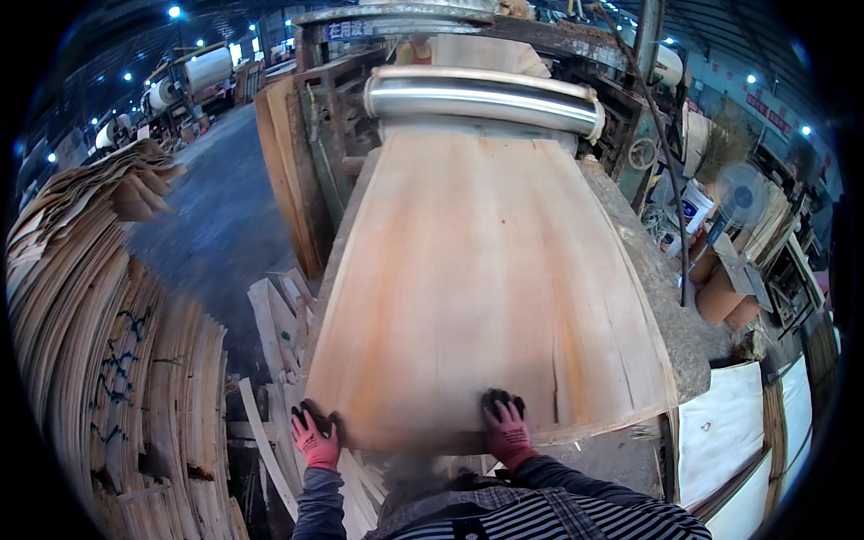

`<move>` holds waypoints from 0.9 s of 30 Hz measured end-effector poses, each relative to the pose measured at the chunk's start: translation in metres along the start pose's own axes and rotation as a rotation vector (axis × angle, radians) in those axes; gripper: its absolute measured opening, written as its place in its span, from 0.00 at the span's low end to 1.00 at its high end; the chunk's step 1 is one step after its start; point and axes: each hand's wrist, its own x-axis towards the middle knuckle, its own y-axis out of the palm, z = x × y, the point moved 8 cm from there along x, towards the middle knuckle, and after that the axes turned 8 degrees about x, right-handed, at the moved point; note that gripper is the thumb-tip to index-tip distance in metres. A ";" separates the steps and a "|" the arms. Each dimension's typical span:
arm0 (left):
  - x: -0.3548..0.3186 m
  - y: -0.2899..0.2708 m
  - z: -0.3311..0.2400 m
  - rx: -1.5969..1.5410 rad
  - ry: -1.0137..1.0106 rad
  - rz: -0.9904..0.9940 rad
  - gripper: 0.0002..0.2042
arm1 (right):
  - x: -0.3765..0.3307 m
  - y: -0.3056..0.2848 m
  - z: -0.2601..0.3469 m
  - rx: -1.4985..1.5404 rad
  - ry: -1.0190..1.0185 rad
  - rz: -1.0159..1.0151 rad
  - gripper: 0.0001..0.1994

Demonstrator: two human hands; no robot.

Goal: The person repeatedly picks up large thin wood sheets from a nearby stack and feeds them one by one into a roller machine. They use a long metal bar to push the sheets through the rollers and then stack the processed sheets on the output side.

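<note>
Veneer sheet (477, 297): pale, orange-streaked, flat on the bench (688, 364), spanning most of it; far end near the metal roller (486, 102), contact not clear
Sheet count: one or several layers, cannot tell
Left hand (315, 436): gloved, at near left corner of sheet, fingers over the edge
Right hand (507, 430): gloved, about mid near edge, fingers spread on top face
Hands state: well apart from each other, both touching the sheet; pinch from beneath hidden, cannot tell
Step in hand: looks like steadying or squaring the sheet by its near edge (judgement)
Squaring: best to set the sheet's sides in line with the roller's ends, correcting with small turns from both hands
Pressure: keep it light and even; a one-sided shove would likely skew or buckle thin wood
Right side: near edge runs on well past the right hand; shifting that hand outward should balance control
Dark splits (554, 396): in the near right part; avoid bending or pulling across them
Roller safety: keep fingers at the near edge, well apart from the roller
Left side: loose wood strips (274, 324) beside the bench; keep the sheet's edge from snagging there
</note>
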 end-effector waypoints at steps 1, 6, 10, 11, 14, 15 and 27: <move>-0.004 -0.001 -0.003 0.073 -0.054 0.005 0.40 | 0.001 0.000 0.001 -0.003 0.020 0.060 0.27; -0.024 -0.008 -0.009 0.149 -0.207 -0.126 0.40 | 0.009 -0.007 0.010 -0.191 -0.171 0.354 0.26; -0.054 -0.023 -0.032 -0.002 -0.069 -0.238 0.39 | 0.009 -0.010 -0.003 0.083 -0.121 0.324 0.28; -0.064 -0.025 -0.035 -0.040 -0.082 -0.209 0.38 | 0.009 -0.014 -0.004 0.097 -0.101 0.348 0.29; -0.097 -0.025 -0.032 -0.097 -0.133 -0.198 0.36 | 0.013 -0.021 -0.004 0.121 -0.109 0.333 0.30; -0.109 -0.033 -0.034 -0.085 -0.100 -0.241 0.35 | 0.014 -0.022 -0.002 0.127 -0.127 0.316 0.30; -0.326 -0.029 0.069 -0.291 -0.804 0.238 0.29 | 0.018 0.010 -0.017 -0.052 -0.220 0.137 0.33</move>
